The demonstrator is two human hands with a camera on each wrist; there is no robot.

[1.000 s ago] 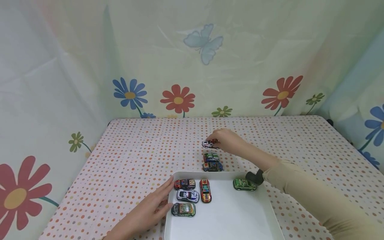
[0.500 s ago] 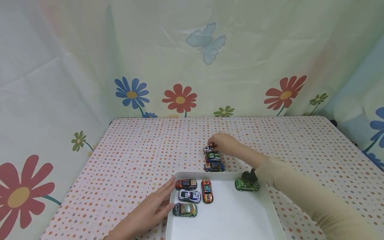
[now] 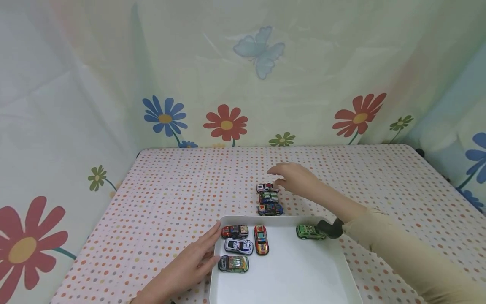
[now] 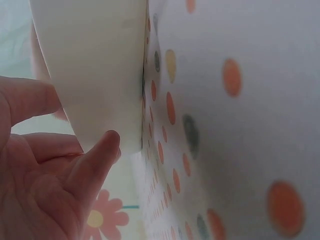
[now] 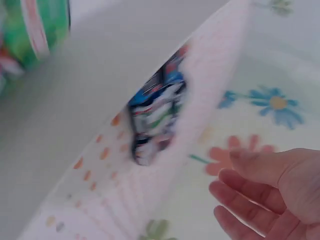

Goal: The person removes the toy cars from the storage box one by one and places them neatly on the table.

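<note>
Beyond the tray, my right hand (image 3: 298, 178) hovers just behind and right of a white-and-red toy car (image 3: 267, 187), fingers loosely spread and holding nothing. That car heads a column with a green-and-white toy car (image 3: 268, 197) and a blue toy car (image 3: 270, 209). In the right wrist view the column is blurred, apart from the right hand (image 5: 265, 195). My left hand (image 3: 186, 266) rests its extended fingers along the left wall of the white tray (image 3: 292, 274); the left wrist view shows a fingertip (image 4: 111, 140) against the outer wall.
Inside the tray are a red-and-black car (image 3: 234, 231), a white car (image 3: 238, 245), a dark green car (image 3: 233, 264), a red-and-yellow car (image 3: 261, 240) and a bright green car (image 3: 309, 232). A dotted cloth (image 3: 182, 181) covers the table; a flowered curtain (image 3: 311, 84) hangs behind.
My right hand set the white-and-red car down behind the green-and-white one, let go, and drew back slightly right and away. The left hand stays at the tray wall.
</note>
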